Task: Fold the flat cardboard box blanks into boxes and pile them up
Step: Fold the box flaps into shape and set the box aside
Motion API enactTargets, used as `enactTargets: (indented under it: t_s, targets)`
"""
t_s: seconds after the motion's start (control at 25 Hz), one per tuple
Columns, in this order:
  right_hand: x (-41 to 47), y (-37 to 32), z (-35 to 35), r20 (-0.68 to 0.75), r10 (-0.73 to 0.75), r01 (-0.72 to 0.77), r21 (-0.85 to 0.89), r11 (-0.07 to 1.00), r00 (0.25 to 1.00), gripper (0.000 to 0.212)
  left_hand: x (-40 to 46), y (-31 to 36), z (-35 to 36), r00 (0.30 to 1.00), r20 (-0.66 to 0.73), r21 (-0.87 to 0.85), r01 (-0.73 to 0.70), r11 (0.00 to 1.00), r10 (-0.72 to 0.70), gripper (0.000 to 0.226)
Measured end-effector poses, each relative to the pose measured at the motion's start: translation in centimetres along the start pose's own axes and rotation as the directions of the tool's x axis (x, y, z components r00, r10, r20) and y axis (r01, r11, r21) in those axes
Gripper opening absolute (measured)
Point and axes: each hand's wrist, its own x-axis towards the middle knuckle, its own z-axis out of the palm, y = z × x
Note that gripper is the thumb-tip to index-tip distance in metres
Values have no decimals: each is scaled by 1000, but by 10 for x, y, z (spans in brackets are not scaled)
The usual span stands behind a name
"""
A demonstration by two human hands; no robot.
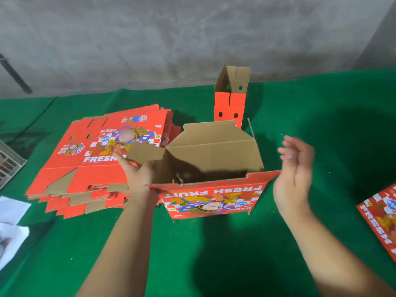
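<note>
A red printed cardboard box (212, 200) stands half-formed in the middle of the green table, its top flaps up and its brown inside showing. My left hand (139, 174) grips the box's left flap at the near left corner. To the right of the box my right hand (295, 172) hovers with relaxed fingers, just off the near flap's right end, holding nothing. A pile of flat red box blanks (102, 153) lies to the left. Behind the box a narrow red folded piece (230, 103) stands upright.
Another red printed box or blank (381, 221) pokes in at the right edge. White paper or cloth (12, 219) lies at the near left, with a grey grid-like crate (8, 166) beyond it. A grey concrete wall rises behind the green table (214, 254).
</note>
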Motion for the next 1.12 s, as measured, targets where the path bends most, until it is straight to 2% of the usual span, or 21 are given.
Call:
enactTargets:
  t_s: [0.08,0.12,0.2,0.28,0.32,0.4,0.44,0.52,0.56,0.6,0.64,0.68,0.72,0.76,0.8,0.84,0.88,0.96,1.08,1.12]
  targets:
    - [-2,-6,1,216,187,-195,17,981,958,63,-2,2,2,999,-52,22,2,1000,-1,104]
    - [1,-8,-2,359,275,-294,-1,956,892,77,-4,2,3,998,-70,19,-9,1000,11,94]
    - [12,-7,-10,557,372,-403,-73,912,742,89,-6,0,7,997,-71,-21,-12,1000,11,67]
    - [24,-2,-17,617,400,-410,-134,902,677,91,-5,0,12,996,-66,-57,48,997,-51,55]
    - [27,2,-20,607,410,-379,-188,906,681,94,-2,1,12,992,-97,-55,79,995,-84,50]
    - [30,14,-24,527,432,-256,-376,891,731,112,3,3,12,981,-151,-58,118,991,-125,27]
    - [29,19,-27,503,418,-186,-448,874,757,116,0,4,11,984,-108,-79,137,987,-145,21]
    - [25,31,-30,510,343,-67,-484,873,789,93,-4,2,11,990,40,-99,141,985,-138,49]
    - [23,35,-27,499,353,-53,-519,853,792,78,-6,-1,10,994,78,-45,84,995,-80,58]
    - [23,37,-22,463,391,-70,-571,818,795,70,-9,-4,11,991,120,62,-59,996,51,60]
    - [23,40,-16,404,431,-113,-611,784,807,65,-12,-8,12,957,173,204,-267,942,233,56]
    - [21,42,-8,342,454,-162,-624,764,823,59,-13,-12,13,888,245,356,-455,817,388,50]
    - [19,43,0,299,443,-188,-609,771,845,52,-13,-15,14,816,305,485,-577,657,492,47]
    - [16,42,7,272,413,-200,-570,797,869,45,-14,-15,15,756,339,585,-636,504,560,51]
    - [12,41,13,251,398,-228,-511,829,883,48,-12,-15,15,706,371,636,-667,388,603,58]
    - [10,39,17,239,392,-256,-451,855,889,62,-11,-14,15,660,420,640,-702,312,623,67]
    - [9,37,19,246,391,-272,-406,872,887,83,-9,-15,13,622,468,604,-744,287,627,76]
    - [10,35,17,317,373,-239,-388,890,872,110,-11,-15,8,583,505,512,-796,323,636,81]
    - [11,28,23,333,213,-66,-402,913,918,124,-13,-17,3,620,497,440,-783,439,607,65]
    - [10,25,24,325,153,-10,-401,916,933,124,-14,-17,2,611,531,426,-791,438,587,55]
